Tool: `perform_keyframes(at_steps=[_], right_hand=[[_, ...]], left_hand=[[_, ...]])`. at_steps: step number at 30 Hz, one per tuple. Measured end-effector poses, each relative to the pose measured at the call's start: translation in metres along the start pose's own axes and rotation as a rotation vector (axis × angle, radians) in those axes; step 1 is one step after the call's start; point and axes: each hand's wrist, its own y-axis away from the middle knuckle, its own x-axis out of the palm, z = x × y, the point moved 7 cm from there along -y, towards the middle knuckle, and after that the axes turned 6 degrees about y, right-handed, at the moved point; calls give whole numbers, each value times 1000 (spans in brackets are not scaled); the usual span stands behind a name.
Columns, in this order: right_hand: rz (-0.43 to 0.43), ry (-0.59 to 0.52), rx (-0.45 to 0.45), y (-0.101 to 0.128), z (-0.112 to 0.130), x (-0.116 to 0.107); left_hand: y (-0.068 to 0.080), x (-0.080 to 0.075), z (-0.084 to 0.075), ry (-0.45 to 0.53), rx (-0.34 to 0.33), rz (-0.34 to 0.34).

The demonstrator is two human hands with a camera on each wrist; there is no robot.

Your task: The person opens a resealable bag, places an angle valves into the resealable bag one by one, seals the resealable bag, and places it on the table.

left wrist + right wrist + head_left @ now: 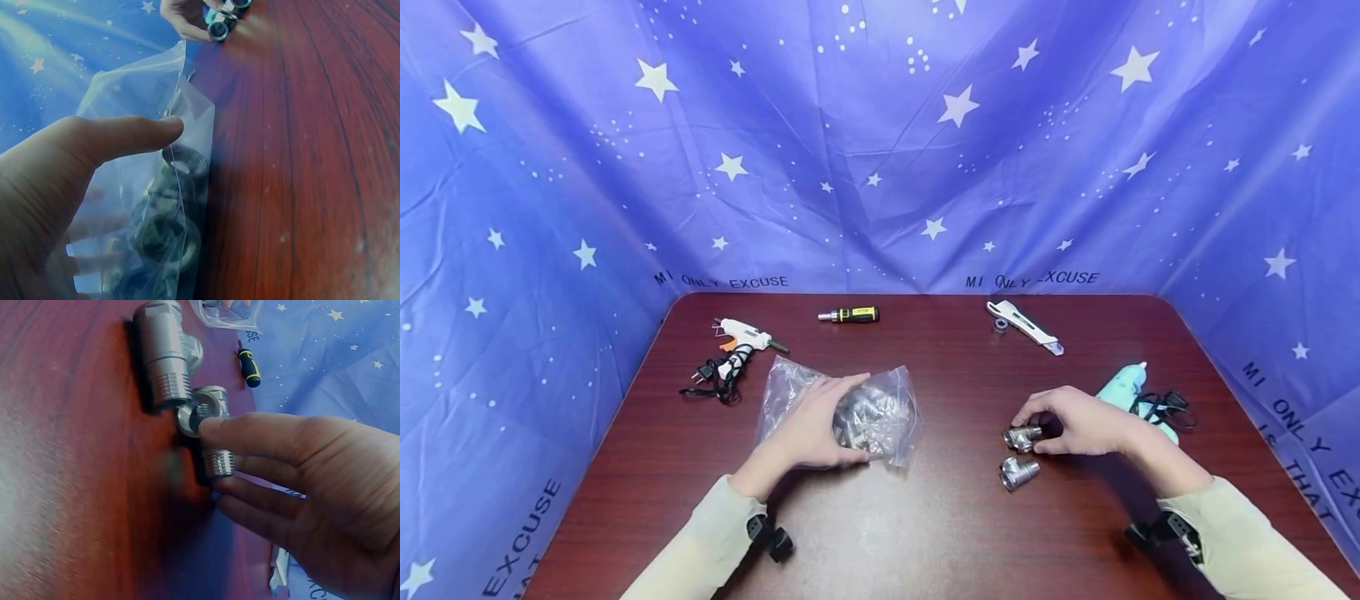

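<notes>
Head view: left hand (812, 425) lies spread on a clear bag of fittings (880, 412) mid-bench (925, 533); right hand (1078, 423) pinches a tee fitting (1021, 437), with a second fitting (1018, 472) just beside it, toward the front edge.

Left wrist view: thumb and fingers rest open on the bag (156, 206).

Right wrist view: fingers (262, 434) grip the tee fitting (209, 434); the second fitting (165, 356) touches it.

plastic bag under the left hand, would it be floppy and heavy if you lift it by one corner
Probably floppy: the clear plastic bag is thin, crumpled film. It likely hangs heavy, since several metal fittings fill it, and they would probably slide toward the lowest corner. The left hand lies over it, with the film looking smooth, perhaps slippery.
</notes>
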Motion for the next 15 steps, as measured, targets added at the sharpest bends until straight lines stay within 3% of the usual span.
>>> perform_keyframes(at_steps=[7, 15], right_hand=[[-77, -11, -16, -5, 0, 5], [-231, 31, -5, -24, 7, -7]], left_hand=[[1, 0, 3, -12, -12, 19], [3, 1, 3, -30, 10, 3]])
